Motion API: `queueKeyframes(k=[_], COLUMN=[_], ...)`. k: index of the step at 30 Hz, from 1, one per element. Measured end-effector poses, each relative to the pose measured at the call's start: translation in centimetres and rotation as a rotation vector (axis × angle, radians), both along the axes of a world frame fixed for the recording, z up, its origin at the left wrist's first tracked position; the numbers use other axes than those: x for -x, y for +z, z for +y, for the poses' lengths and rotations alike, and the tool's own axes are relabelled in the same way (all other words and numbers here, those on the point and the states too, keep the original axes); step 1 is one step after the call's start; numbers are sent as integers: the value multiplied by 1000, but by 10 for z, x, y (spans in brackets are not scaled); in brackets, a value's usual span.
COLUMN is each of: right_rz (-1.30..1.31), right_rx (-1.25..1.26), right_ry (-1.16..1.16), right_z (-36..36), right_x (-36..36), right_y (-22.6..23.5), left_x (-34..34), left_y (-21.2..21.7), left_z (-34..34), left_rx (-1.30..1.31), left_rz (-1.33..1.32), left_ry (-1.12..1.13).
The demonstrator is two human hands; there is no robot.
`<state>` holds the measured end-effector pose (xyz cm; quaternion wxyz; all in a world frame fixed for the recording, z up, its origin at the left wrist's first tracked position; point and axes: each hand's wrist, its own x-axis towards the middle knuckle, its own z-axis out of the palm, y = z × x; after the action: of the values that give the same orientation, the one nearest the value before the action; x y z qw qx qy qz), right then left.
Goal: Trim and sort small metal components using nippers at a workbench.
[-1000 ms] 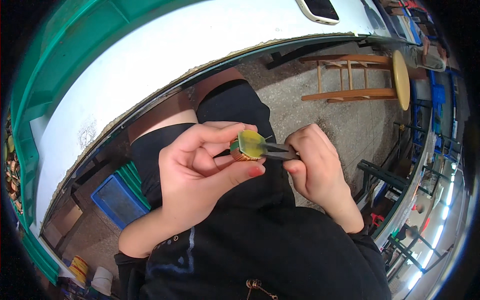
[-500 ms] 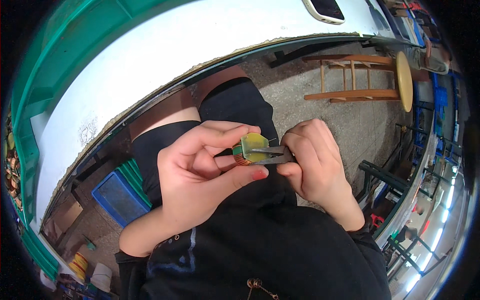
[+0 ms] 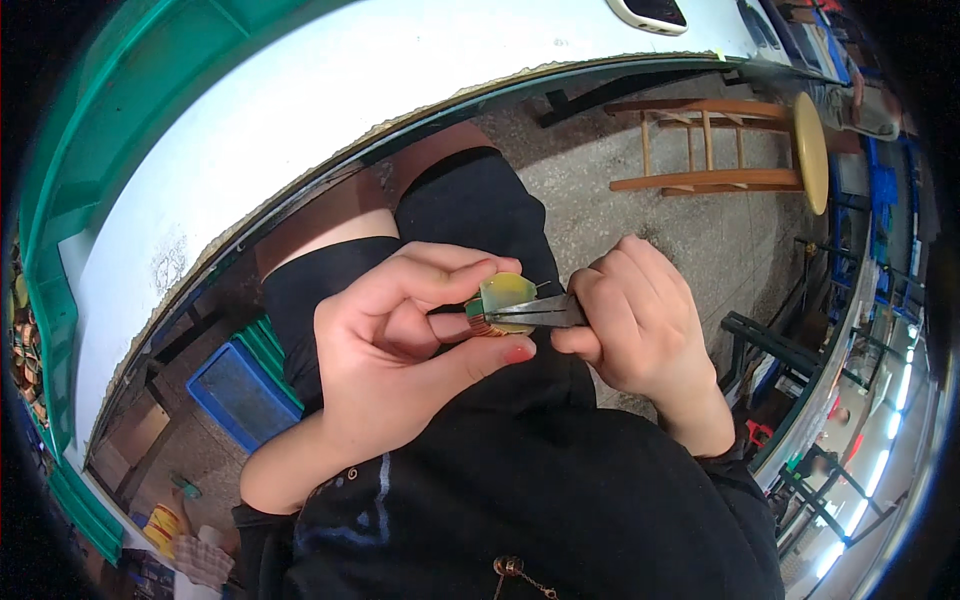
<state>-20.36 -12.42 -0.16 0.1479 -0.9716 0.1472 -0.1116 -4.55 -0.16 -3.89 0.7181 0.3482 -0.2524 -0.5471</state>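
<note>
Above my lap, my left hand pinches a small copper-wound coil between thumb and fingertips. A yellow-green flat plate covers the coil's right-hand face, and a thin wire end sticks out beside it. Closed around the handles of long-nose pliers is my right hand; the handles are hidden in the fist. The plier jaws lie across the lower part of the plate, tips pointing left, slightly apart. Whether they grip a wire there I cannot tell.
A white worktop with a chipped edge runs beyond my knees, a phone on it. Green trays stand at the left, one holding coils. A blue crate is below left. A wooden stool stands at the right.
The plier jaws have shifted a little and look narrower, while my right hand tilts slightly. The left hand keeps its hold on the coil. A person's checked clothing now shows at the lower left.
</note>
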Motion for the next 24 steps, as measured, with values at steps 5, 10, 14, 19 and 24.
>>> queueKeyframes(k=[5, 10, 14, 19, 24], right_rz=[10, -51, -82, 33, 113], right_rx=[9, -236, -610, -920, -692], right_ry=[-7, -101, -212, -264, -215], right_z=[1, 2, -4, -11, -9], right_x=[1, 1, 4, 8, 6], right_y=[0, 8, 20, 24, 20], left_x=[0, -2, -5, -5, -3], left_y=[-1, 3, 4, 7, 12], left_z=[-1, -3, -4, -5, -7], left_rx=[5, -51, -113, -182, -257], left_rz=[-39, 37, 198, 386, 338], left_ry=[2, -19, -67, -145, -196])
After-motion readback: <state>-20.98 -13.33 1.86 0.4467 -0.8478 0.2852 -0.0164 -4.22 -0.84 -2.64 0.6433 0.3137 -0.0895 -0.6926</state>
